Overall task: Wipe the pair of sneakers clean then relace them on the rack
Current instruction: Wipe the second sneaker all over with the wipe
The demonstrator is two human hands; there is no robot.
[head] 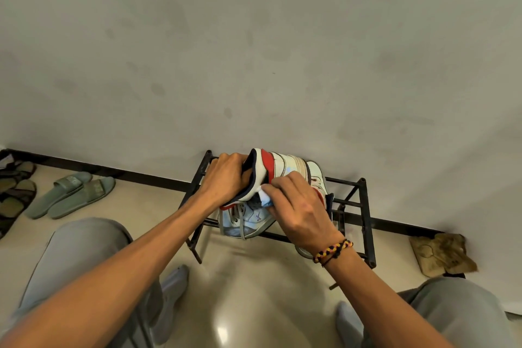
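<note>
Gripping sneaker (pixel 278 171) left hand (pixel 226 178), right hand (pixel 299 203) pinching cloth (pixel 267 199)

We look down on a black metal rack (pixel 364 206) set against a pale wall. The left hand (pixel 226 178) grips the collar of a white, red and navy sneaker (pixel 279 169), holding it tipped above the rack. The right hand (pixel 299 206), a braided bracelet (pixel 333 250) on its wrist, presses a light blue cloth (pixel 267 198) against that shoe's side. A second sneaker (pixel 248 220) lies on the rack beneath, laces hanging loose. Green slides (pixel 73 192) rest on the floor to the left.
</note>
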